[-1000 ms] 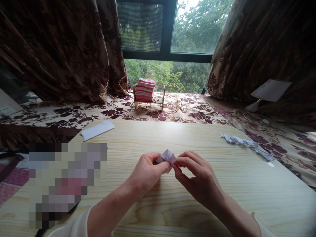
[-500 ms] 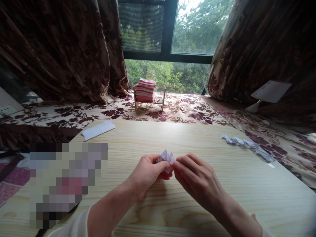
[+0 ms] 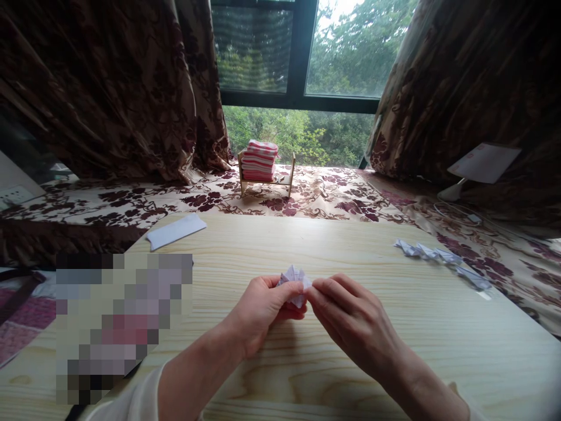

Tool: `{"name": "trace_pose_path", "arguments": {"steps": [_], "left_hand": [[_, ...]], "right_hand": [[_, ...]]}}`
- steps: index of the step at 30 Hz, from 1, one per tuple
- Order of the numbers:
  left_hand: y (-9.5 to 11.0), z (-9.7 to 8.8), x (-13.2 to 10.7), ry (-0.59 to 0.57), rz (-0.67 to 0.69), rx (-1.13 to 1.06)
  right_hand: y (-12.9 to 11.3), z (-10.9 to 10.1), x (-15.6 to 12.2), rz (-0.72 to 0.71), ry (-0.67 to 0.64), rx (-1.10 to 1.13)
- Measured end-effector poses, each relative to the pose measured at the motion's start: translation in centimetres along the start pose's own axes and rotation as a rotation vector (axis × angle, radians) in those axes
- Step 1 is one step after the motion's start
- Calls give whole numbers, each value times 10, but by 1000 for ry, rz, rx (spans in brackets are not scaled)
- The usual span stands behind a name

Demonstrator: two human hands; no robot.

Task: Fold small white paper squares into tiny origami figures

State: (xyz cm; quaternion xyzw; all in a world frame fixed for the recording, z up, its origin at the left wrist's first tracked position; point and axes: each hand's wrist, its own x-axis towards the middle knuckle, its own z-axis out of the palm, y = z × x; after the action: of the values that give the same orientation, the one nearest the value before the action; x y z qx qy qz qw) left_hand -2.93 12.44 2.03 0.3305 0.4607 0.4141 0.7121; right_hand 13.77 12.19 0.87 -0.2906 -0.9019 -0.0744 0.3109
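A small folded piece of pale patterned paper (image 3: 295, 276) is pinched between both hands just above a light wooden table (image 3: 333, 251). My left hand (image 3: 263, 310) grips its left side with thumb and fingers closed. My right hand (image 3: 350, 318) pinches its right side, fingers pressed together. Most of the paper is hidden behind my fingertips.
A row of folded paper pieces (image 3: 442, 260) lies at the table's right edge. A white paper slip (image 3: 175, 231) sits at the far left. A small wooden rack with striped cloths (image 3: 260, 166) stands on the floral windowsill. A blurred patch covers the near left.
My hands have closed in on the paper, which shows less and sits a little lower between the fingertips. The view has barely shifted.
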Motion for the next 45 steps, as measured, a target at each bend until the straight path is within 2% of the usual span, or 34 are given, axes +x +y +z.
{"name": "trace_pose_path", "arguments": {"steps": [3,7,9,11,16,21,26,29,34,39,45], "left_hand": [[0,0,0,55,98,70],[1,2,0,132,248,149],[0,3,-1,129,271,158],[0,5,-2,110,286,157],[-2,7,-3,72,297,207],[-5,7,-2,50,302,251],[-10,10,-3,15,295,237],[-9,11,-3,39,247,190],[-3,7,-2,33,239,179],[-1,4,-1,51,263,280],[-5,6,-3,-40,336,417]], "right_hand": [[-1,0,2,66,45,75],[-2,3,6,422,191,360],[-4,5,9,573,164,516],[-5,6,11,631,111,642],[-6,10,10,675,118,723],[-5,10,7,719,56,759],[-6,8,6,575,69,649],[-4,8,6,548,75,641],[0,12,4,649,40,657],[3,12,4,687,-10,695],[11,3,7,709,-15,838]]}}
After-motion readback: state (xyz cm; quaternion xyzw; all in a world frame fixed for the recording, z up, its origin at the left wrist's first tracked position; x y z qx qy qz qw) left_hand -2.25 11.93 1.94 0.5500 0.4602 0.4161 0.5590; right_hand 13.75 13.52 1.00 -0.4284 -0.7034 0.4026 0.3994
